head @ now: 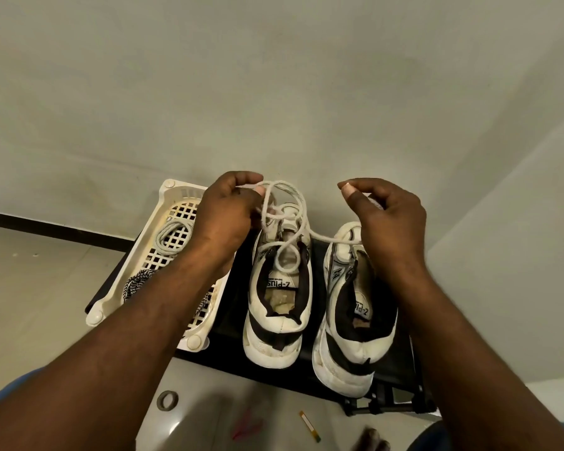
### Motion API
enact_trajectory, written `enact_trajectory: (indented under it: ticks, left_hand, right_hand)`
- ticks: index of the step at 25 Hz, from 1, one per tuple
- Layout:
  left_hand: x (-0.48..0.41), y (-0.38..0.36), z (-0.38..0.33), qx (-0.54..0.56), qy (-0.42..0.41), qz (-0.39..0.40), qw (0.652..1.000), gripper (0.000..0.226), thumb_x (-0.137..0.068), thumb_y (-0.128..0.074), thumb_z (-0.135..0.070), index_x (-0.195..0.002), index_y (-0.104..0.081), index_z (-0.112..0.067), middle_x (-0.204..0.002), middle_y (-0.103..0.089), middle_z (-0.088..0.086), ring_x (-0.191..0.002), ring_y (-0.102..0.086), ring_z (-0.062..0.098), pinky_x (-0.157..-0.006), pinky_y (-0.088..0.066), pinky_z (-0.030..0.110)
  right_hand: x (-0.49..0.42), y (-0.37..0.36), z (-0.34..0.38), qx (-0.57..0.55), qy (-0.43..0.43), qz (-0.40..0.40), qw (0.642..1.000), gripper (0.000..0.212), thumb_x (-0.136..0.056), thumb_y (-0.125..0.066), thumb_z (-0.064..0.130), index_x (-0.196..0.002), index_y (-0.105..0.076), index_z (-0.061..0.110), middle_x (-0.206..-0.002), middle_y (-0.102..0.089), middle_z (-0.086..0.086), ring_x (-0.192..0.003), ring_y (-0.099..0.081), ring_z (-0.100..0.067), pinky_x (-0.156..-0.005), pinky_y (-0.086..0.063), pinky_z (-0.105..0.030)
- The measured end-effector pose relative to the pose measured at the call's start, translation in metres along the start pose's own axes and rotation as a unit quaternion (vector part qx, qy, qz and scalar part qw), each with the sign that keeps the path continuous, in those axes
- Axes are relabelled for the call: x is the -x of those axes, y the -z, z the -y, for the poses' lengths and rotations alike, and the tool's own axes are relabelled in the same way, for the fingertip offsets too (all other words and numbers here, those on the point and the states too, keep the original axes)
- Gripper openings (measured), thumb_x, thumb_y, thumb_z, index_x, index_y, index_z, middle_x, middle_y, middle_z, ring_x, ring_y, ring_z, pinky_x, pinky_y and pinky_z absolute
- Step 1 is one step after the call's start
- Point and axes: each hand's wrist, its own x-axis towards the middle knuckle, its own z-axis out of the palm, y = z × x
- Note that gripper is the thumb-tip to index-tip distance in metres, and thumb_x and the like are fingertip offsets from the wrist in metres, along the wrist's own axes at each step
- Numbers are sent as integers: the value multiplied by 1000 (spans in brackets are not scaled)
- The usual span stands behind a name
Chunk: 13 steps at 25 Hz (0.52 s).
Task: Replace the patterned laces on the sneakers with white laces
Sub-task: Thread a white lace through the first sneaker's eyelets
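While both hands are raised over the shoes, I see the left hand (228,209) pinching one end of the white rope lace (302,203) between thumb and fingers. The lace loops just beside that grip, above the tongue of the left white-and-black sneaker (279,320). One strand runs sideways to the right hand (388,216), whose curled fingers hold it over the right white-and-black sneaker (355,346). Both sneakers stand side by side on the black table (228,320), long axes parallel, toes pointing away from me, heels near.
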Motion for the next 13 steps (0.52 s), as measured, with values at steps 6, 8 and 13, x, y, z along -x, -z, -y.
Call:
enact_trajectory:
  ticks: [6, 8, 13]
  left_hand:
    - [0, -6, 14, -180, -156, 135, 962, 68, -91, -69, -2, -144, -53, -42, -166, -28, -18, -148, -35, 1, -118, -38, 30]
    - [2, -10, 21, -339, -182, 99, 918, 45, -90, -75, -23, -132, -64, -37, -147, -54, -11, -135, -50, 10, -112, -45, 39]
    - [9, -17, 35, -582, -143, 134, 789, 32, -91, -69, -33, -122, -70, -33, -128, -58, 3, -115, -58, 29, -93, -52, 41]
  right_hand:
    - [-8, 18, -11, 252, 84, 17, 964, 13, -92, -74, 39, -100, -82, 36, -82, -71, 11, -80, -66, -9, -76, -52, -31]
    - [-11, 26, -13, 287, 62, 32, 955, 13, -92, -73, 40, -100, -82, 36, -86, -72, 10, -85, -67, -11, -77, -52, -31]
    - [-21, 47, -26, 363, -24, 113, 925, 9, -93, -73, 37, -96, -80, 32, -99, -77, 8, -95, -67, -14, -78, -46, -27]
